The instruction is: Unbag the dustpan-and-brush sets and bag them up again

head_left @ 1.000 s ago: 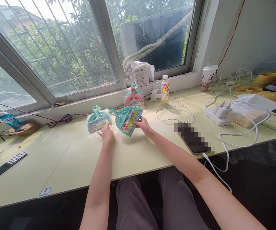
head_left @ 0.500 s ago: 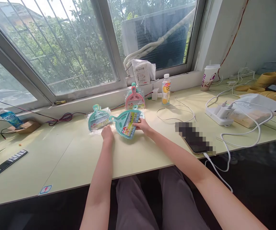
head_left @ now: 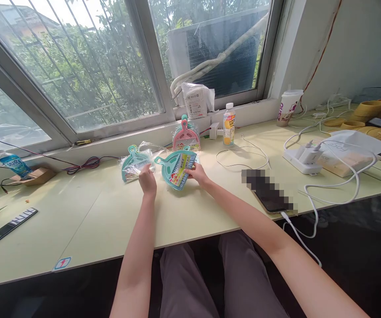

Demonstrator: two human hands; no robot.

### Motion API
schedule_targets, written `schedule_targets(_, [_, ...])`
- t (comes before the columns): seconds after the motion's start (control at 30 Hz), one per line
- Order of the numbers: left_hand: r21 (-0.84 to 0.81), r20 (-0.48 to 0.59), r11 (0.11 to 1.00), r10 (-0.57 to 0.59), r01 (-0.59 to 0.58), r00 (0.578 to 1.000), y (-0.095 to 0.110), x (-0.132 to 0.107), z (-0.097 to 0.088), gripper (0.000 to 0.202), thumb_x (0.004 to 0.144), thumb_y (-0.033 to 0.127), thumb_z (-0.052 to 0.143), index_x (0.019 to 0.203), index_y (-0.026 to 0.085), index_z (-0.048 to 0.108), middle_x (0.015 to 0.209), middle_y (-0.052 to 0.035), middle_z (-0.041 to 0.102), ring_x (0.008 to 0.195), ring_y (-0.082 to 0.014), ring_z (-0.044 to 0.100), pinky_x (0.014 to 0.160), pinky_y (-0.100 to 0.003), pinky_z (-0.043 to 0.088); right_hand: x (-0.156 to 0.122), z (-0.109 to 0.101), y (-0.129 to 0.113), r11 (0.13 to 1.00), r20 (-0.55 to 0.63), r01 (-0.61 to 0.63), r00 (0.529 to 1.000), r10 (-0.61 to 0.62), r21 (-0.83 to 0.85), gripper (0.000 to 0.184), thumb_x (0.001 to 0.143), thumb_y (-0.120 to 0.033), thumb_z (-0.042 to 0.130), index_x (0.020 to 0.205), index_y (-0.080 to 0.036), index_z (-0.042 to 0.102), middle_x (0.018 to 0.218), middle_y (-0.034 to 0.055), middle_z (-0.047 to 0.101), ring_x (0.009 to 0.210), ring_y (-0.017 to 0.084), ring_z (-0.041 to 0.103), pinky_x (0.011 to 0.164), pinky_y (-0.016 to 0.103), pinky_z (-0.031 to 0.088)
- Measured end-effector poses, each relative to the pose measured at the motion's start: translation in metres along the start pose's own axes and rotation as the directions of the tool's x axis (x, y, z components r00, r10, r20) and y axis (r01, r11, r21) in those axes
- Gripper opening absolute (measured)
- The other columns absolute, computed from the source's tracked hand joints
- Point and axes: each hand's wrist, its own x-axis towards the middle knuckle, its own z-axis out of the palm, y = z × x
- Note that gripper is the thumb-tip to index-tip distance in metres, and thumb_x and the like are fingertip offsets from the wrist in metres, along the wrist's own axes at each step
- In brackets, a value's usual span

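A teal mini dustpan with its small brush and a printed card (head_left: 178, 169) is tilted over the table, with my right hand (head_left: 197, 174) closed around its right edge. To the left, my left hand (head_left: 147, 180) is raised with its fingers pinched on a clear plastic bag (head_left: 145, 148), whose film spreads up behind the fingers. Just behind that hand lies another teal dustpan set (head_left: 131, 163), partly covered by clear film. Against the windowsill stands a pink dustpan set (head_left: 186, 136) in clear wrapping, with green handles behind it.
An orange-labelled drink bottle (head_left: 229, 124) stands near the sill. Rightward are a phone (head_left: 268, 191) on a charging cable, a white power strip (head_left: 302, 160) with looping cords, and a lidded paper cup (head_left: 289, 108). A blue-labelled bottle (head_left: 15, 164) and a dark strip (head_left: 8, 229) lie left.
My left hand has risen from the table, and clear film now stretches up by its fingers. The dustpan in my right hand has shifted slightly rightward.
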Motion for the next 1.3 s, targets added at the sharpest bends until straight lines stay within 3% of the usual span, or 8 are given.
schedule_targets(0.23, [-0.050, 0.059, 0.989, 0.140, -0.137, 0.988, 0.012, -0.005, 0.001, 0.040, 0.092, 0.011, 0.033, 0.115, 0.020, 0.064, 0.128, -0.0074, 0.062, 0.121, -0.0200, 0.055, 0.103, -0.036, 0.043, 0.001, -0.001, -0.005, 1.000, 0.130, -0.023, 0.991, 0.021, 0.012, 0.029, 0.070, -0.010, 0.075, 0.093, -0.018, 0.059, 0.086, 0.0034, 0.071, 0.081, 0.020, 0.070, 0.085, 0.050, 0.059])
schedule_targets(0.43, [-0.119, -0.028, 0.978, 0.168, -0.170, 0.985, 0.013, -0.004, -0.004, 0.039, 0.092, 0.009, 0.033, 0.105, 0.019, 0.067, 0.124, -0.0073, 0.064, 0.119, -0.0180, 0.057, 0.103, -0.033, 0.043, 0.004, -0.008, -0.007, 0.988, -0.031, 0.011, 0.999, -0.006, 0.157, 0.021, 0.075, -0.007, 0.069, 0.090, -0.017, 0.057, 0.092, 0.0053, 0.071, 0.080, 0.018, 0.070, 0.089, 0.046, 0.058])
schedule_targets(0.57, [-0.136, 0.006, 0.979, 0.154, -0.152, 0.988, 0.017, -0.004, -0.006, 0.040, 0.092, 0.009, 0.032, 0.106, 0.020, 0.067, 0.123, -0.0069, 0.065, 0.119, -0.0184, 0.057, 0.104, -0.034, 0.042, 0.006, -0.014, -0.005, 0.974, -0.121, -0.006, 0.992, 0.035, 0.227, 0.020, 0.076, -0.006, 0.067, 0.088, -0.018, 0.055, 0.091, 0.0041, 0.070, 0.081, 0.017, 0.071, 0.090, 0.043, 0.058])
schedule_targets(0.9, [-0.159, 0.098, 0.976, 0.167, -0.151, 0.981, 0.030, -0.010, -0.007, 0.040, 0.096, 0.021, 0.029, 0.122, 0.024, 0.059, 0.124, -0.0078, 0.062, 0.123, -0.0209, 0.052, 0.105, -0.037, 0.040, 0.004, -0.010, -0.008, 0.983, 0.060, -0.024, 0.998, 0.014, 0.182, 0.028, 0.070, -0.011, 0.076, 0.090, -0.018, 0.057, 0.087, 0.0049, 0.072, 0.082, 0.020, 0.071, 0.089, 0.045, 0.058])
schedule_targets(1.03, [-0.038, 0.012, 0.999, -0.008, 0.009, 1.000, 0.043, -0.012, -0.014, 0.052, 0.094, 0.034, 0.045, 0.144, 0.024, 0.036, 0.142, -0.0129, 0.046, 0.142, -0.0278, 0.028, 0.112, -0.049, 0.028, 0.006, -0.012, -0.007, 0.979, 0.034, 0.014, 0.999, -0.022, 0.204, 0.031, 0.068, -0.014, 0.078, 0.090, -0.018, 0.057, 0.089, 0.0042, 0.072, 0.084, 0.021, 0.070, 0.088, 0.045, 0.058])
schedule_targets(1.13, [-0.042, -0.141, 0.969, -0.248, 0.245, 0.958, 0.040, -0.004, -0.016, 0.081, 0.091, 0.046, 0.049, 0.153, 0.022, 0.003, 0.151, -0.0179, 0.032, 0.146, -0.0298, 0.017, 0.112, -0.052, 0.026, 0.008, -0.013, -0.006, 0.966, -0.005, 0.066, 0.998, -0.067, 0.250, 0.029, 0.069, -0.015, 0.077, 0.090, -0.019, 0.057, 0.092, 0.0037, 0.072, 0.085, 0.020, 0.070, 0.088, 0.044, 0.059])
schedule_targets(1.23, [-0.331, 0.083, 0.880, -0.332, 0.340, 0.940, 0.028, 0.007, -0.014, 0.070, 0.096, 0.055, 0.025, 0.153, 0.024, -0.003, 0.153, -0.0155, 0.031, 0.142, -0.0233, 0.031, 0.105, -0.041, 0.040, 0.008, -0.014, -0.008, 0.960, 0.004, 0.083, 0.996, -0.087, 0.266, 0.028, 0.070, -0.016, 0.077, 0.089, -0.019, 0.057, 0.093, 0.0033, 0.072, 0.086, 0.021, 0.070, 0.087, 0.044, 0.059])
schedule_targets(1.3, [-0.557, 0.321, 0.743, -0.218, 0.370, 0.921, 0.022, 0.011, -0.012, 0.068, 0.095, 0.059, 0.011, 0.153, 0.022, 0.006, 0.149, -0.0152, 0.039, 0.134, -0.0211, 0.044, 0.099, -0.036, 0.046, 0.007, -0.013, -0.009, 0.964, 0.028, 0.077, 0.996, -0.087, 0.255, 0.027, 0.070, -0.016, 0.077, 0.090, -0.019, 0.058, 0.093, 0.0036, 0.072, 0.088, 0.022, 0.070, 0.088, 0.045, 0.059])
